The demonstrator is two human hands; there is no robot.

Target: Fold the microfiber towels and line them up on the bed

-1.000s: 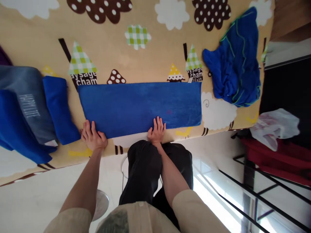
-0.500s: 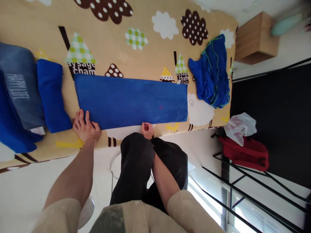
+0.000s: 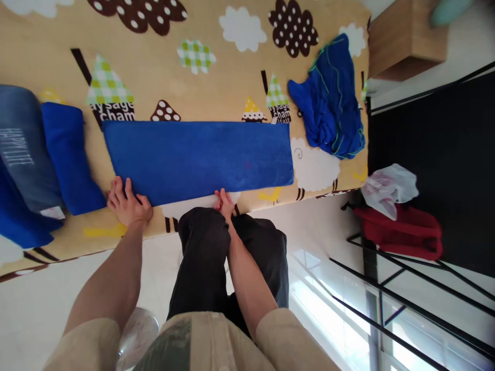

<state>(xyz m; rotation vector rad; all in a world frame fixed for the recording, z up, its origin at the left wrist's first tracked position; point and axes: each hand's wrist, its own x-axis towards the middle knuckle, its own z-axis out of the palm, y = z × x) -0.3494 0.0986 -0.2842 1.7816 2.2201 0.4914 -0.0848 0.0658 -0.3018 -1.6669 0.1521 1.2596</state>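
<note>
A long strip of folded blue towel lies flat on the patterned bedspread. My left hand rests with its fingers spread at the towel's near left corner, partly on the bedspread. At the middle of the near edge, my right hand touches the towel's border with its fingers partly stretched out; nothing shows in its grip. A smaller folded blue cloth lies just left of my left hand. Next to it is a grey-blue folded cloth with "HAPPY LIFE" lettering, with more blue cloth partly under it.
A crumpled blue garment with green seams lies at the right end of the bed. Beyond are a wooden box, a white plastic bag, a red bag and black metal bars. A round stool stands below left.
My right hand has loosened from a closed pinch, its fingers now straighter at the towel's edge. My left hand stays at the corner. The view has shifted slightly to the right.
</note>
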